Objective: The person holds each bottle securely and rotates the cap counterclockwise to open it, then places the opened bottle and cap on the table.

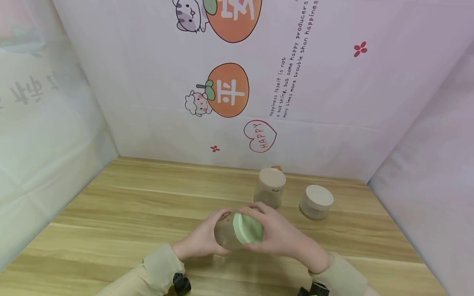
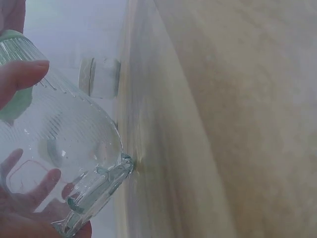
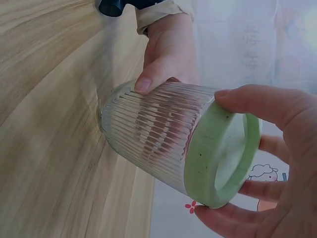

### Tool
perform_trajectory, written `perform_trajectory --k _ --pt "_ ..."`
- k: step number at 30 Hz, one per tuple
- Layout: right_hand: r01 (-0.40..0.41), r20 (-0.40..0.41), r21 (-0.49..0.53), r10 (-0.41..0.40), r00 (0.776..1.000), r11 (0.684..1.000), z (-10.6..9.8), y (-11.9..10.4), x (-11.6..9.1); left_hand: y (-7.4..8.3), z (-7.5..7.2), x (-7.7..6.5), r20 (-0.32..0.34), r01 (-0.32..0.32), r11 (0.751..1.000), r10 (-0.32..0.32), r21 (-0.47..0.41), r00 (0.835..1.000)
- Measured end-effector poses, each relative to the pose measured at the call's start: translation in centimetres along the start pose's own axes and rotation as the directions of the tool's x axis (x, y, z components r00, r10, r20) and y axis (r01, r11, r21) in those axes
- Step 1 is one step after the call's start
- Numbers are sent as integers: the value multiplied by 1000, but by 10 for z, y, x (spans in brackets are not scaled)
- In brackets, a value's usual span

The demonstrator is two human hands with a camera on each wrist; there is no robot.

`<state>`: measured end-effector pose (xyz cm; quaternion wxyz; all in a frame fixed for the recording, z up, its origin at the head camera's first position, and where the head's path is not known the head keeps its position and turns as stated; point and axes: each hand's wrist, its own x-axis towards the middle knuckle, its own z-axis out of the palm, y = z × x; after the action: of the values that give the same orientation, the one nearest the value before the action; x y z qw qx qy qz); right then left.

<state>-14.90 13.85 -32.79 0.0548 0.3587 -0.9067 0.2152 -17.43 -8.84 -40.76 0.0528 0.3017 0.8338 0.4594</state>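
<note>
Right hand [image 1: 277,231] gripped green lid [image 3: 200,158], fingers round rim. Left hand [image 1: 201,240] held clear jar [image 3: 148,126] round side. Jar was tilted, lid to right, near middle of table [image 1: 111,230]. Tall jar [image 1: 269,189] stood farther back, short jar [image 1: 316,202] right of it.

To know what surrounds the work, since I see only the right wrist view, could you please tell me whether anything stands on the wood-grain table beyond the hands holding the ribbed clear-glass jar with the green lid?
Observer: Yes, a taller round whitish-lidded container and a shorter round whitish-lidded container.
Operator: Thank you; which is farther right?
Observer: In the head view, the shorter one.
Operator: And what does the left wrist view add?
Observer: It shows thick clear glass at the base of the jar.
</note>
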Motion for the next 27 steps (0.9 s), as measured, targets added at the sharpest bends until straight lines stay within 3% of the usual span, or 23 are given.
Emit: perform_trajectory --k 10,18,21,27 --pt "202 4 -64 -202 979 977 1 10 -1 0 -1 0 23 -3 1000 4 -13 1000" --pt "383 7 -77 -383 924 921 1 23 2 -2 0 1 18 7 1000 -7 -8 1000" --pt "378 20 -63 -377 926 924 0 25 0 -3 1 1 14 4 1000 -4 -3 1000" --pt "217 -39 22 -216 976 976 -2 23 -3 -3 1 2 -4 -8 1000 8 -2 1000"
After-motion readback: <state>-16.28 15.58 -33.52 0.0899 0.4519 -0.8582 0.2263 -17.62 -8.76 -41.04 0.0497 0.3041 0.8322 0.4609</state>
